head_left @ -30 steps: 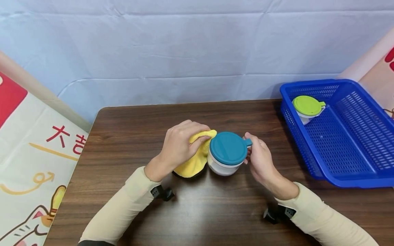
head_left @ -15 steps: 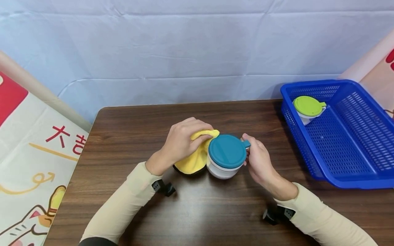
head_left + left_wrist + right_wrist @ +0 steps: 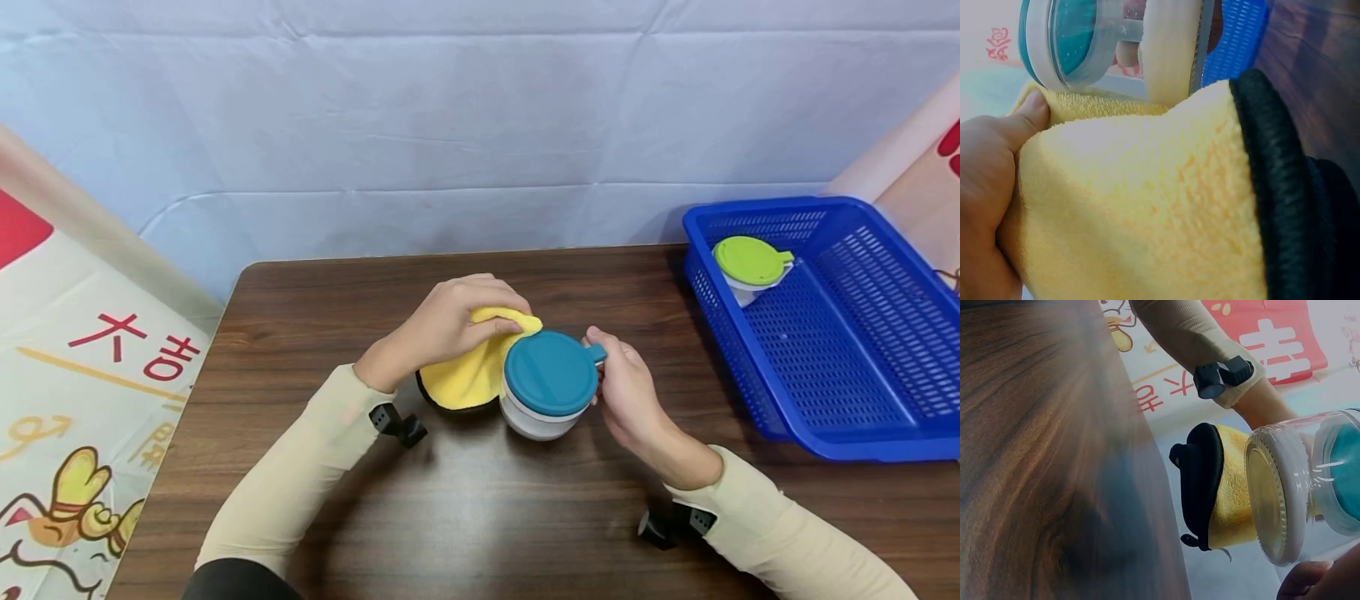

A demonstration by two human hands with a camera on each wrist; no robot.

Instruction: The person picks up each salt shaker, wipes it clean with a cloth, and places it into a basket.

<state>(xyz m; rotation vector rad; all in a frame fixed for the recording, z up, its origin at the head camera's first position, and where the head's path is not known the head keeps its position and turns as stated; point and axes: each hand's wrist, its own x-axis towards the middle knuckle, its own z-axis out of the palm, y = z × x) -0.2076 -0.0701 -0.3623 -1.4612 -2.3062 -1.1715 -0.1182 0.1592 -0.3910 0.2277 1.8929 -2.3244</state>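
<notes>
My left hand [image 3: 457, 321] pinches a yellow cloth [image 3: 465, 375] with black edging between thumb and fingers. The cloth touches the left side of a clear jar [image 3: 542, 427] with a teal lid [image 3: 551, 372]. My right hand [image 3: 630, 383] grips the jar's handle from the right; the lid's tab points the same way. In the right wrist view the jar's ribbed base [image 3: 1266, 500] shows, raised off the table. The left wrist view has the cloth [image 3: 1135, 206] spread below the jar [image 3: 1110, 44], with my left thumb on its edge. Most of my right fingers are hidden behind the handle.
A blue plastic basket [image 3: 795, 429] stands at the right of the brown wooden table [image 3: 465, 533]. In its far left corner sits a similar jar with a lime-green lid [image 3: 750, 258]. A pale curtain [image 3: 450, 125] hangs behind the table. A printed sheet [image 3: 97, 400] lies at the left.
The jar and right hand have shifted slightly left and nearer to me. My left hand has moved a little right and away from me, bringing the cloth along the jar's side.
</notes>
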